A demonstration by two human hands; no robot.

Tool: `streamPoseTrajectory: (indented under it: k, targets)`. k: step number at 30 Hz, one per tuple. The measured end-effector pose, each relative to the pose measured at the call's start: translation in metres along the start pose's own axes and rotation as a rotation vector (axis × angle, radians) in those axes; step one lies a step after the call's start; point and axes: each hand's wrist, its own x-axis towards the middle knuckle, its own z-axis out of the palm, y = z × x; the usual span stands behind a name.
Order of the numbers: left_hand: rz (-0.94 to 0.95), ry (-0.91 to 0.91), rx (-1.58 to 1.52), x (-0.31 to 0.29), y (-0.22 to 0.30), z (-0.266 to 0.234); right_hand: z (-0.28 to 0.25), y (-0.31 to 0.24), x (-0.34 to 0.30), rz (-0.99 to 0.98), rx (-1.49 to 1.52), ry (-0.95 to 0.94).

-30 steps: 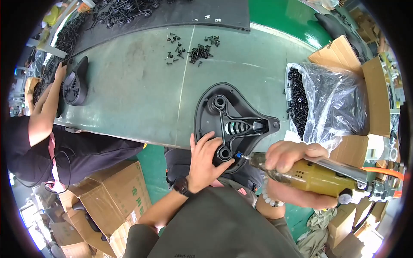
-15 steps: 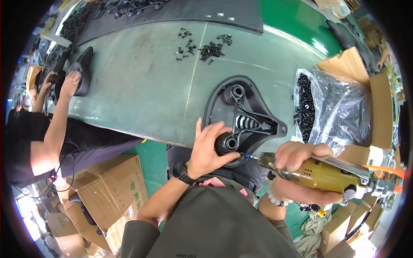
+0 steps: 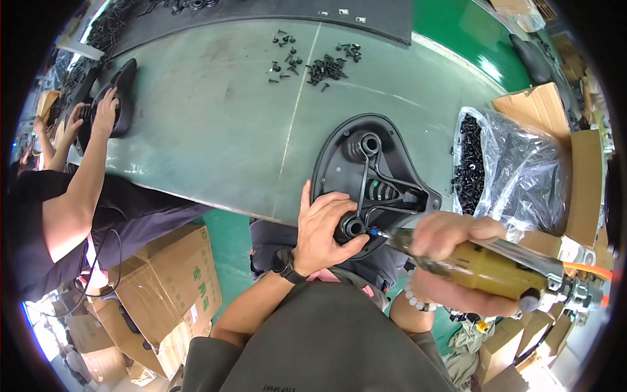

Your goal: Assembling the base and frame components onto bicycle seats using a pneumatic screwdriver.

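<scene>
A black bicycle saddle (image 3: 330, 157) lies underside up at the table's near edge, its narrow nose pointing right. Its metal frame carries a coil spring at each rear corner. My left hand (image 3: 326, 227) grips the saddle by the near spring (image 3: 353, 227), thumb and fingers around it. A yellow air screwdriver (image 3: 486, 266) is held in my right hand (image 3: 450, 248), lying nearly level. Its blue-collared bit (image 3: 375, 232) reaches the frame just right of that spring, by my left thumb. Any screw at the bit's tip is too small to make out.
Loose black screws (image 3: 326, 68) lie in a pile on the green table (image 3: 215, 124). At right stands an open carton (image 3: 584, 189) with a plastic bag of black screws (image 3: 469, 163). A co-worker (image 3: 75, 196) handles another saddle (image 3: 124, 98) at left. Cartons (image 3: 166, 287) stand below.
The screwdriver's bit has come slightly left and up, closer in beside the near spring. My left hand keeps its grip. At left, the co-worker's hand has shifted up on the other saddle.
</scene>
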Motion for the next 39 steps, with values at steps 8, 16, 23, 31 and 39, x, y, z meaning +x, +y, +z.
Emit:
streamPoseTrajectory:
  k: [8, 16, 23, 31, 39]
  targets:
    - [0.006, -0.004, 0.025, -0.004, -0.003, 0.002, 0.007, 0.013, -0.011, 0.221, -0.136, -0.161]
    - [0.005, -0.004, 0.015, -0.003, -0.005, -0.001, 0.005, 0.031, -0.016, 0.295, -0.262, -0.287]
    - [0.039, 0.033, -0.036, -0.004, -0.005, -0.006, 0.024, 0.026, -0.026, 0.315, -0.262, -0.186]
    - [0.026, -0.035, -0.057, -0.009, -0.008, -0.011, 0.019, 0.039, -0.043, 0.392, -0.167, -0.053]
    - [0.034, -0.089, -0.097, -0.015, -0.012, -0.022, 0.020, 0.042, -0.050, 0.247, -0.171, -0.022]
